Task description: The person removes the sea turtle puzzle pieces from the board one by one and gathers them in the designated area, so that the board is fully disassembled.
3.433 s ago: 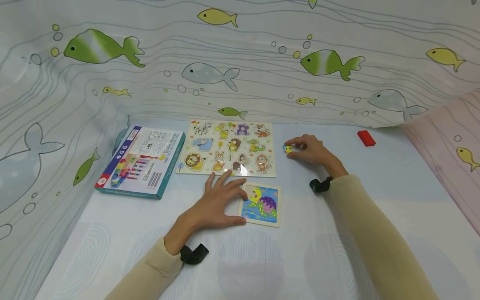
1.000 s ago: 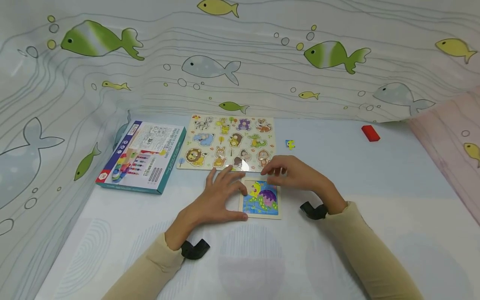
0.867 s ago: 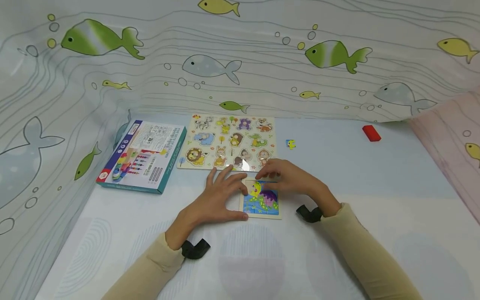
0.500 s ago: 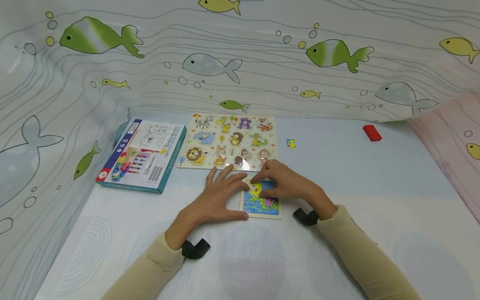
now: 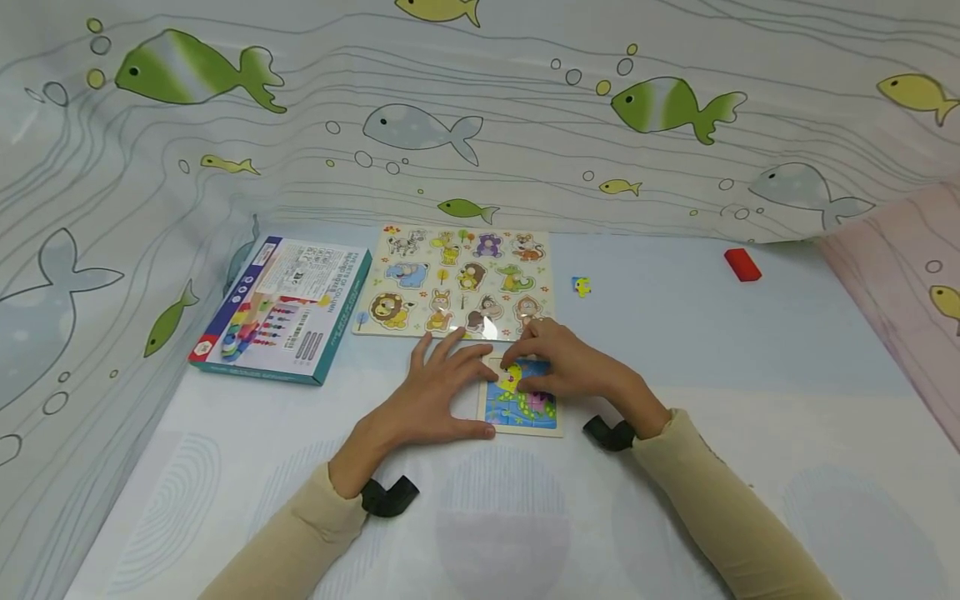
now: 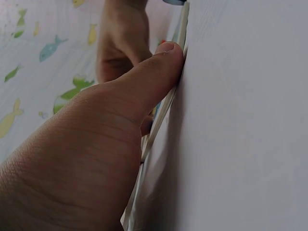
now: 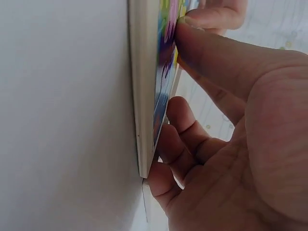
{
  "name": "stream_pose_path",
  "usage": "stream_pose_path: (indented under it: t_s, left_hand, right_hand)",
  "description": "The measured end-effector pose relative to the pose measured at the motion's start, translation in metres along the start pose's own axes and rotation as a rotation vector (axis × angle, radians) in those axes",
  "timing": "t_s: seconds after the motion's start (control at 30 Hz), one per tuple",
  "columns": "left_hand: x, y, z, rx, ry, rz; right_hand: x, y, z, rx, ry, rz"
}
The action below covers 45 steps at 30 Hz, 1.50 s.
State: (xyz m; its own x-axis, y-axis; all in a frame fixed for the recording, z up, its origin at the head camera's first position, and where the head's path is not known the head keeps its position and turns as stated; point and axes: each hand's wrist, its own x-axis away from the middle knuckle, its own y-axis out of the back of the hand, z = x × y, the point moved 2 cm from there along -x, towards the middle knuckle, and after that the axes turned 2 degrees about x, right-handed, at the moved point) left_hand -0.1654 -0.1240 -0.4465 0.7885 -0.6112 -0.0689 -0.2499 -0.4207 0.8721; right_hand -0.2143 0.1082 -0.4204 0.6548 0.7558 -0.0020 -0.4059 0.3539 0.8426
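In the head view, a small wooden-framed jigsaw puzzle [image 5: 521, 408] with a turtle picture lies flat on the table. Bare wood shows at its top left corner. My left hand [image 5: 431, 400] is spread at the puzzle's left side, its thumb against the frame's edge in the left wrist view. Over the puzzle's upper part, the curled thumb and index finger of my right hand [image 5: 573, 362] pinch at a yellow puzzle piece [image 5: 512, 377] bearing the turtle's head. The right wrist view has the thumb tip right on the puzzle's face. One loose puzzle piece [image 5: 582, 287] rests beyond the right hand.
Behind the puzzle lies an animal picture board [image 5: 420, 329]. A flat toy box [image 5: 285, 308] with teal sides is at the left. Far right sits a red block [image 5: 742, 265]. A fish-printed curtain [image 5: 525, 83] rises behind the table.
My right hand let go of the loose piece beyond the puzzle, then came back left and toward me to the turtle's head. My left hand has stayed at the frame.
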Motion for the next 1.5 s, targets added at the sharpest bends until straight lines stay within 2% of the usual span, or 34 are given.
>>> stream_pose_path:
  t_s: [0.5,0.73,1.07,1.5]
  left_hand:
    - [0.0011,0.0011,-0.0007,-0.002,-0.005,-0.014]
    - [0.001,0.0018,-0.0004,-0.008,-0.016,-0.02]
    - [0.001,0.0015,-0.0002,0.007,0.003,-0.007]
    - [-0.0002,0.0014,-0.0014,0.011,0.004,0.001]
  right_hand:
    - [0.0005,-0.0013,0.002,-0.005,0.045,-0.025]
    - [0.0011,-0.0002,0.0024,0.014,0.064,-0.007]
    - [0.0,-0.0008,0.0012,0.0,0.026,0.017]
    - [0.0025,-0.0006,-0.0023,-0.032,0.027,0.017]
